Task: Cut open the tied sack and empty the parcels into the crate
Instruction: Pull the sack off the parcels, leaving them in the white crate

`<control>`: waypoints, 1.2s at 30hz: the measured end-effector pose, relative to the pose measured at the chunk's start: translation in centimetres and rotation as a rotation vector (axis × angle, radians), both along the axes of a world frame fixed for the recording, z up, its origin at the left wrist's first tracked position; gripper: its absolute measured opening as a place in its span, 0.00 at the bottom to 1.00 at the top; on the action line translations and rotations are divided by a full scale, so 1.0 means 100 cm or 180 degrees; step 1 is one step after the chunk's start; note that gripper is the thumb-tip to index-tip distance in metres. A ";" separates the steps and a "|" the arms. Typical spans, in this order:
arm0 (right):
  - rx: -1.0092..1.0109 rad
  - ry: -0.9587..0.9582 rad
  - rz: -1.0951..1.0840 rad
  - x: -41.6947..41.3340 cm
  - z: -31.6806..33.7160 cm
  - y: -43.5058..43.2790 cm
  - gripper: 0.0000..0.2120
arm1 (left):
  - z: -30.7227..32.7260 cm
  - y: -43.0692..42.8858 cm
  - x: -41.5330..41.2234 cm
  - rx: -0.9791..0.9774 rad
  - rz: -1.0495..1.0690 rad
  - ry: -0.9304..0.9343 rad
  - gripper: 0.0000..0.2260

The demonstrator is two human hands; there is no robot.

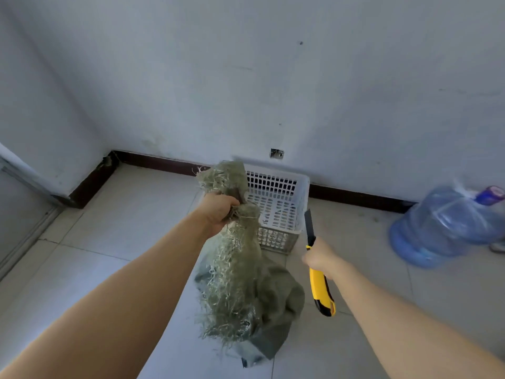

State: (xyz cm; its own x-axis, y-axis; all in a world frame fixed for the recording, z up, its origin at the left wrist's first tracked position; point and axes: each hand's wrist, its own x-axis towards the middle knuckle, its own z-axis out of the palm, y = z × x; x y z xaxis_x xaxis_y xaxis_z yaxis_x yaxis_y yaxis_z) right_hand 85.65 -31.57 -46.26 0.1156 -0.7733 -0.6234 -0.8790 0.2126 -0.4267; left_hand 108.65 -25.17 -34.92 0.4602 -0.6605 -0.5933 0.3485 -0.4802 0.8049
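Blurred marks on crate (276, 198), nothing legible.

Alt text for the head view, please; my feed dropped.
The left grip holds a frayed green sack by its neck before a white crate. The right grip holds a yellow knife, blade out, apart from the sack. A blue water bottle lies at right.

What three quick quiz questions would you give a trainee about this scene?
1. True or false: the left hand grips the sack near its top.
2. Which hand holds the knife? A. left hand B. right hand
3. Fill in: the knife's handle is black and ____.

Key: 1 true; 2 B; 3 yellow.
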 end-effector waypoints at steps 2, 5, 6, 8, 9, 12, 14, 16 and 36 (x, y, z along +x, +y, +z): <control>0.0004 0.0287 0.0036 -0.012 -0.059 -0.001 0.13 | -0.038 -0.009 0.000 -0.0122 0.0025 -0.0002 0.10; -0.0010 0.0427 0.0014 -0.020 -0.147 -0.003 0.17 | -0.083 -0.026 -0.009 -0.0401 -0.0126 -0.0015 0.07; -0.0026 0.0448 0.0012 -0.022 -0.173 -0.004 0.18 | -0.097 -0.032 -0.014 -0.0496 -0.0192 0.0013 0.06; -0.0098 0.0517 -0.0054 -0.026 -0.225 -0.007 0.18 | -0.129 -0.044 -0.021 -0.0629 -0.0294 0.0020 0.07; -0.0150 0.0538 -0.0088 -0.029 -0.250 -0.009 0.18 | -0.145 -0.050 -0.023 -0.0678 -0.0329 -0.0001 0.08; -0.0197 0.0665 -0.0270 -0.039 -0.319 -0.015 0.16 | -0.192 -0.065 -0.028 -0.0888 -0.0396 -0.0008 0.12; -0.0131 0.0677 -0.0365 -0.047 -0.360 -0.020 0.17 | -0.219 -0.072 -0.033 -0.0956 -0.0508 -0.0014 0.12; -0.0015 0.0632 -0.0485 -0.051 -0.393 -0.023 0.19 | -0.241 -0.076 -0.036 -0.0959 -0.0600 -0.0053 0.12; -0.0373 -0.1890 -0.0207 0.089 -0.068 0.010 0.08 | -0.092 -0.057 -0.024 -0.0445 -0.0271 -0.0057 0.09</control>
State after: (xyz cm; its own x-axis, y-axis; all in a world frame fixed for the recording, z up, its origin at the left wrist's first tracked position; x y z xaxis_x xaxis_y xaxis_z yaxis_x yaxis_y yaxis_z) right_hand 94.57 -30.58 -53.04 0.3676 -0.8501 -0.3772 -0.4705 0.1798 -0.8639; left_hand 106.23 -30.86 -44.10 0.4087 -0.7730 -0.4852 0.2964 -0.3904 0.8717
